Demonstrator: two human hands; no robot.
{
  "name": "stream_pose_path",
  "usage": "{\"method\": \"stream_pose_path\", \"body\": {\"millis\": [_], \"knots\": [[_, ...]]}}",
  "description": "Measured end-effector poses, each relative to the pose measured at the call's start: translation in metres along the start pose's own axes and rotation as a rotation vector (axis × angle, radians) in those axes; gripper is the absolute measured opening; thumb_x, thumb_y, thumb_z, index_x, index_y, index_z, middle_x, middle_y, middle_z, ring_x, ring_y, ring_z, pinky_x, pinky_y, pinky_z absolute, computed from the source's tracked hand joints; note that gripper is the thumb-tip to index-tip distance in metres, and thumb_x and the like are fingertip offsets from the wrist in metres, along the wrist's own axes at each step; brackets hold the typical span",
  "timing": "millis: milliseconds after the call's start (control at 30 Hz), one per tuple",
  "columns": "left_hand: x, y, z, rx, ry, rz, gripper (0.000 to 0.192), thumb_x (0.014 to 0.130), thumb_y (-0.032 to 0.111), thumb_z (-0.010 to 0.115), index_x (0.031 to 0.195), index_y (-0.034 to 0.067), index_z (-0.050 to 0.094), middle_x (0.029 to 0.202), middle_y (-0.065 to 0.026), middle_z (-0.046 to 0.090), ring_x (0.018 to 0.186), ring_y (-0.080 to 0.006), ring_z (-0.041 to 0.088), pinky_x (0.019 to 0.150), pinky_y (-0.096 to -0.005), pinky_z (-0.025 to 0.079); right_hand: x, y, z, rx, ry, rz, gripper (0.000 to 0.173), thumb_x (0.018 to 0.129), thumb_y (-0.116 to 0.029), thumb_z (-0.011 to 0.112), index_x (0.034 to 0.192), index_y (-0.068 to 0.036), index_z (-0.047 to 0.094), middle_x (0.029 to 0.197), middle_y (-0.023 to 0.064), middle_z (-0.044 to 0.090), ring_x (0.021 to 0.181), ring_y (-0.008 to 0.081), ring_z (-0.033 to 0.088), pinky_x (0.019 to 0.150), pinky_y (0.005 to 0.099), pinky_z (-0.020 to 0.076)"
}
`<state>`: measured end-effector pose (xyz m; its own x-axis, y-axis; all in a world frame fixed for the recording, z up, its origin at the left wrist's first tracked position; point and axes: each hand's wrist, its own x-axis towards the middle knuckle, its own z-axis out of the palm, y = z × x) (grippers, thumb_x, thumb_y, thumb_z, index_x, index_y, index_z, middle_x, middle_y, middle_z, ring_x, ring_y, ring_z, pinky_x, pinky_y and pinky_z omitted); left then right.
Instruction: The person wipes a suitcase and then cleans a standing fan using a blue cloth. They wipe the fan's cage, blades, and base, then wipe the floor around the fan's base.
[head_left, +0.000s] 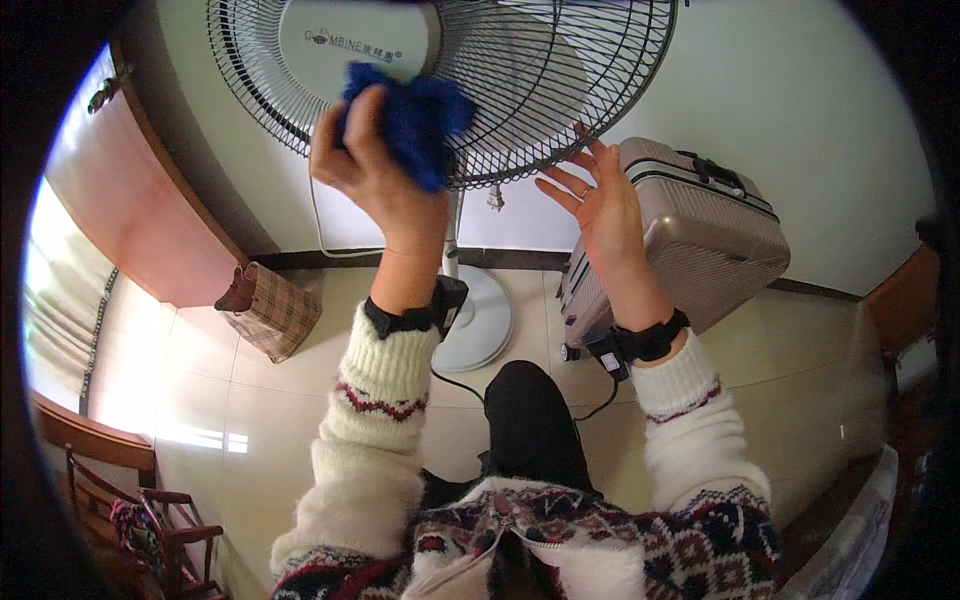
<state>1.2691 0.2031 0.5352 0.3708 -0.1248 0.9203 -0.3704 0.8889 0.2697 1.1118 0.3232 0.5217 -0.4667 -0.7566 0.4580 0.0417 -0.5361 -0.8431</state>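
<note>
A pedestal fan stands before me, its dark wire grille (540, 97) filling the top of the head view. My left hand (375, 150) grips a bunched blue cloth (420, 124) against the front of the grille, just below the pale round centre cap (352, 37), which bears writing. The cloth is slightly blurred. At the grille's lower right rim, my right hand (604, 195) has its fingers spread, with the fingertips at the wires; whether they press on the rim I cannot tell. Below, the fan's round white base (480, 322) rests on the floor, partly behind my left wrist.
A ribbed hard-shell suitcase (712, 232) stands by the wall, right of the fan. To the left, a checked bag (274, 311) sits on the tiled floor (300, 420). A power plug (496, 198) hangs behind the grille. A wooden chair (184, 532) is at lower left.
</note>
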Motion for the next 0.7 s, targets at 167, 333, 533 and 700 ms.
{"method": "stream_pose_path", "body": {"millis": [167,333,533,700], "knots": [[-0.044,0.014,0.006,0.008,-0.163,-0.032,0.050,0.072,-0.003,0.064,0.120,0.013,0.062,0.127,-0.0124,0.049,0.119,-0.0352,0.041,0.103,-0.0439,0.034,-0.001,-0.002,0.003,-0.027,0.049,-0.010,0.060,0.107,-0.046,0.035,0.134,0.006,0.046,0.119,0.0181,0.056,0.107,0.0297,0.064,0.095,0.0406,0.0559],[-0.102,0.017,-0.009,-0.061,-0.546,0.198,0.041,0.071,0.003,0.067,0.110,0.018,0.068,0.124,-0.0061,0.052,0.119,-0.0351,0.042,0.105,-0.0449,0.035,0.003,-0.001,-0.002,-0.043,0.051,0.004,0.048,0.108,-0.037,0.040,0.132,0.004,0.049,0.118,0.0160,0.057,0.106,0.0283,0.065,0.092,0.0403,0.0574],[-0.045,0.003,-0.005,-0.040,-0.245,0.207,0.046,0.066,0.006,0.072,0.110,0.023,0.070,0.121,-0.0030,0.053,0.114,-0.0338,0.043,0.098,-0.0421,0.041,0.008,0.009,0.000,-0.086,0.101,-0.017,0.041,0.105,-0.012,0.045,0.143,-0.001,0.035,0.117,0.0139,0.059,0.105,0.0286,0.065,0.096,0.0452,0.0554],[0.018,-0.008,0.008,-0.017,-0.061,0.176,0.041,0.067,0.007,0.073,0.106,0.021,0.071,0.121,-0.0035,0.054,0.115,-0.0325,0.044,0.097,-0.0408,0.040,0.009,0.014,0.000,-0.069,0.090,-0.061,0.039,0.105,-0.011,0.045,0.142,-0.004,0.037,0.117,0.0124,0.058,0.109,0.0274,0.063,0.097,0.0452,0.0550]]}}
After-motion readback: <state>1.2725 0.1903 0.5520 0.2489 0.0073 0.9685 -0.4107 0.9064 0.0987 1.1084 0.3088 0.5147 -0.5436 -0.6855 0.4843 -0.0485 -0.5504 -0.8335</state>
